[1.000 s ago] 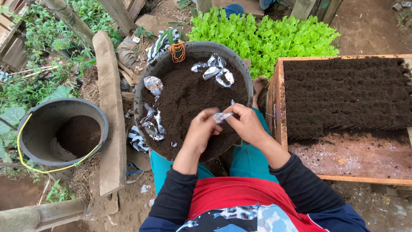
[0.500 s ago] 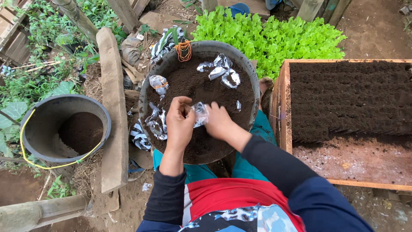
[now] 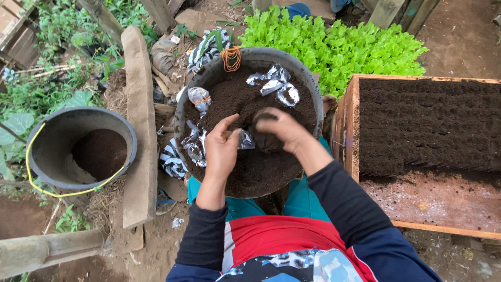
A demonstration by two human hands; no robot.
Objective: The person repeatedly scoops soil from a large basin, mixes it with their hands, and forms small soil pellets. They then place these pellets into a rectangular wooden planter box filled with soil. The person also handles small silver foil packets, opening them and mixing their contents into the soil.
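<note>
Our left hand (image 3: 222,151) held a small clear plastic bag (image 3: 245,140) open; our right hand (image 3: 279,128) cupped dark soil (image 3: 263,137) above the round black basin (image 3: 308,86).

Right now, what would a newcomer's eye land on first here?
At centre, the left hand holds a small clear plastic bag while the right hand cups dark soil beside it, both over the big soil-filled basin. Behind it lie bright green seedlings; to the right, a wooden tray of soil.

Crumpled clear plastic bags (image 3: 276,86) on basin soil (image 3: 261,167)
</note>
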